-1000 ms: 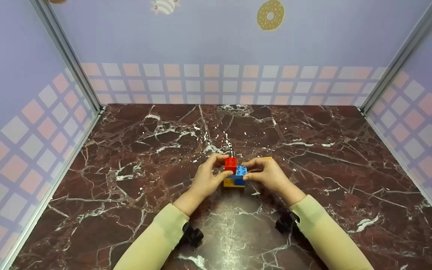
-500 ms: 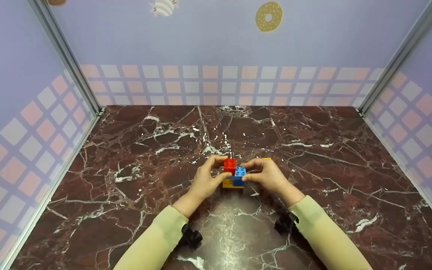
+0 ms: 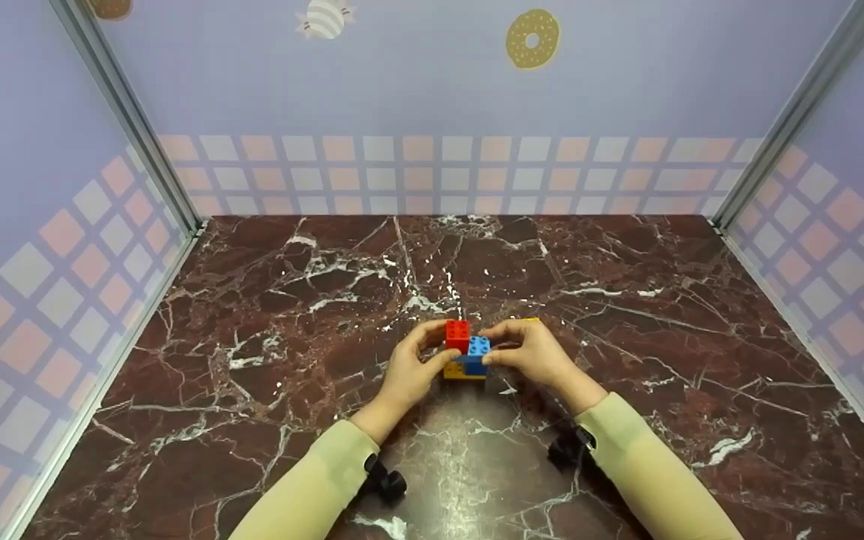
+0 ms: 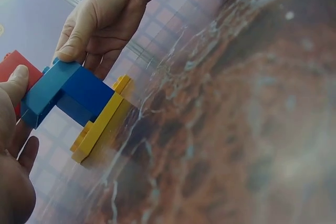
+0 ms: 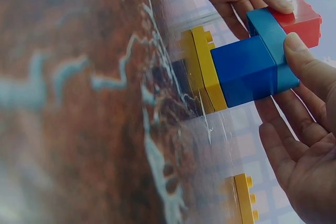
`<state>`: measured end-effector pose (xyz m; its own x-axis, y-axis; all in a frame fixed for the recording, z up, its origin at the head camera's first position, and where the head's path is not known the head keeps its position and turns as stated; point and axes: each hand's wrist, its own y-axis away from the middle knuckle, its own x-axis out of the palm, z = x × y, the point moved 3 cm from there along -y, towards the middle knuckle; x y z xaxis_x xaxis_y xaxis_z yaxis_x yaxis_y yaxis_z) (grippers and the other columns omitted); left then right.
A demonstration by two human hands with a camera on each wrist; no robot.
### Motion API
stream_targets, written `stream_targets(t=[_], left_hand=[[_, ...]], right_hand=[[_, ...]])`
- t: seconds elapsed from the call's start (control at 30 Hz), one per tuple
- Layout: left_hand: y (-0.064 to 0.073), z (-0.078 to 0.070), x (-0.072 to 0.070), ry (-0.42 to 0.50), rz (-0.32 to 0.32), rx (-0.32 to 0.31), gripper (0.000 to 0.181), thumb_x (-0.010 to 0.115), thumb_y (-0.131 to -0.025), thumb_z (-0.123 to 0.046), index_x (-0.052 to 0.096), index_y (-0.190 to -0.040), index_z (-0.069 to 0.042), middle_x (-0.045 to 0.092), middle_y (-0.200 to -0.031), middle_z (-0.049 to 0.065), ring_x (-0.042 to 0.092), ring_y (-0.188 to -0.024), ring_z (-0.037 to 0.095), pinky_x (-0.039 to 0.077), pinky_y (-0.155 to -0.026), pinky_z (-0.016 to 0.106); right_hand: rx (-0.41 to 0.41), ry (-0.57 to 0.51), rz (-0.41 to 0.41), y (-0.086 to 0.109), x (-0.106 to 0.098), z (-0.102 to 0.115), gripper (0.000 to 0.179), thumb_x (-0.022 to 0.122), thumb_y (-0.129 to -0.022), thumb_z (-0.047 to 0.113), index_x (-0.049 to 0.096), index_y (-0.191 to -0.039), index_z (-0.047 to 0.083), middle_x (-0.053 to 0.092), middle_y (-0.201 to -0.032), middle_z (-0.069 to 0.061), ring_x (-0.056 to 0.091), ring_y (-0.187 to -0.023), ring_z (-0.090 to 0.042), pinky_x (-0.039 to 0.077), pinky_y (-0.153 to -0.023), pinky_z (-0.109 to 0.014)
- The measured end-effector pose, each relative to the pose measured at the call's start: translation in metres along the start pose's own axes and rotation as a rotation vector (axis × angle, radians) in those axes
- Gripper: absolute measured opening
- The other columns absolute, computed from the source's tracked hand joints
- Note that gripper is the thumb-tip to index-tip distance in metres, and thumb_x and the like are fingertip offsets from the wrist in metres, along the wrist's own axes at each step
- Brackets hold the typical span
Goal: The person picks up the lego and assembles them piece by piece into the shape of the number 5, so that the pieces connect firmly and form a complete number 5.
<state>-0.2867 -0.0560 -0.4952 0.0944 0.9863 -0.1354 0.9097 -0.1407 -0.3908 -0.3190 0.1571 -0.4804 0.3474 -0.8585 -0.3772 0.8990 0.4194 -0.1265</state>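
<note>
Between both hands stands a small brick stack on the table. Its base is a flat yellow brick (image 5: 206,69), and a dark blue brick (image 5: 244,72) sits on the right part of it. A lighter blue brick (image 4: 50,87) lies across the top, overhanging to the left, with a red brick (image 3: 457,336) on its left end. My left hand (image 3: 411,367) pinches around the red brick, its thumb near the seam with the lighter blue one. From the right, my right hand (image 3: 541,356) pinches the lighter blue brick between thumb and fingers; some fingertips are hidden behind the stack.
Another yellow brick (image 5: 244,198) lies on the table behind the right hand, mostly hidden in the head view. The dark red marbled table (image 3: 289,300) is bounded by patterned walls (image 3: 372,97) at the back and both sides.
The head view shifts slightly, so everything sits a little lower in it. Both hands keep their grip, and the bricks show no clear movement against each other.
</note>
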Motion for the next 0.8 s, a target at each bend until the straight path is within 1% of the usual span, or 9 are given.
stream_targets(t=[0.07, 0.17, 0.23, 0.43, 0.63, 0.8], left_hand=[[0.0004, 0.0009, 0.0002, 0.017, 0.005, -0.019, 0.046, 0.076, -0.090, -0.007, 0.060, -0.132, 0.004, 0.068, -0.127, 0.026, 0.067, -0.119, 0.042, 0.056, -0.105, 0.048], [0.0009, 0.0013, 0.0003, 0.041, 0.011, -0.034, 0.046, 0.075, -0.091, -0.005, 0.059, -0.133, 0.004, 0.068, -0.127, 0.026, 0.066, -0.120, 0.041, 0.057, -0.104, 0.045], [0.0014, 0.0016, 0.0003, 0.052, 0.015, -0.034, 0.046, 0.074, -0.091, -0.005, 0.059, -0.133, 0.004, 0.068, -0.127, 0.027, 0.065, -0.121, 0.041, 0.056, -0.105, 0.043], [0.0022, 0.0022, 0.0007, 0.059, 0.016, -0.032, 0.045, 0.073, -0.092, -0.005, 0.058, -0.134, 0.005, 0.067, -0.130, 0.027, 0.063, -0.125, 0.041, 0.053, -0.110, 0.044], [0.0024, 0.0019, 0.0007, 0.067, 0.024, -0.049, 0.047, 0.074, -0.092, -0.005, 0.057, -0.135, 0.005, 0.066, -0.131, 0.027, 0.063, -0.125, 0.041, 0.054, -0.109, 0.041], [0.0025, 0.0025, 0.0005, 0.067, 0.022, -0.042, 0.047, 0.074, -0.092, -0.005, 0.057, -0.135, 0.005, 0.066, -0.131, 0.027, 0.063, -0.124, 0.041, 0.055, -0.108, 0.037]], right_hand=[[-0.001, -0.004, -0.002, 0.0001, -0.0002, -0.0004, 0.038, 0.085, -0.082, 0.006, 0.072, -0.115, -0.008, 0.073, -0.114, -0.028, 0.074, -0.102, -0.038, 0.062, -0.079, -0.020], [-0.002, -0.010, -0.004, 0.0002, 0.0000, -0.0003, 0.038, 0.085, -0.082, 0.006, 0.072, -0.115, -0.008, 0.073, -0.115, -0.028, 0.074, -0.102, -0.038, 0.062, -0.079, -0.020], [-0.001, -0.010, -0.006, 0.0003, 0.0002, 0.0001, 0.038, 0.085, -0.081, 0.006, 0.072, -0.114, -0.008, 0.073, -0.115, -0.028, 0.074, -0.103, -0.039, 0.062, -0.079, -0.021], [0.007, 0.002, -0.005, 0.0006, 0.0001, -0.0005, 0.039, 0.086, -0.081, 0.007, 0.072, -0.115, -0.007, 0.073, -0.114, -0.027, 0.074, -0.102, -0.038, 0.063, -0.079, -0.021], [-0.001, 0.012, -0.004, 0.0005, -0.0002, -0.0012, 0.039, 0.085, -0.082, 0.007, 0.072, -0.115, -0.008, 0.073, -0.114, -0.028, 0.074, -0.102, -0.038, 0.063, -0.080, -0.022], [-0.004, -0.001, -0.002, -0.0004, 0.0006, -0.0011, 0.039, 0.085, -0.081, 0.006, 0.072, -0.115, -0.008, 0.073, -0.114, -0.028, 0.074, -0.102, -0.039, 0.063, -0.080, -0.022]])
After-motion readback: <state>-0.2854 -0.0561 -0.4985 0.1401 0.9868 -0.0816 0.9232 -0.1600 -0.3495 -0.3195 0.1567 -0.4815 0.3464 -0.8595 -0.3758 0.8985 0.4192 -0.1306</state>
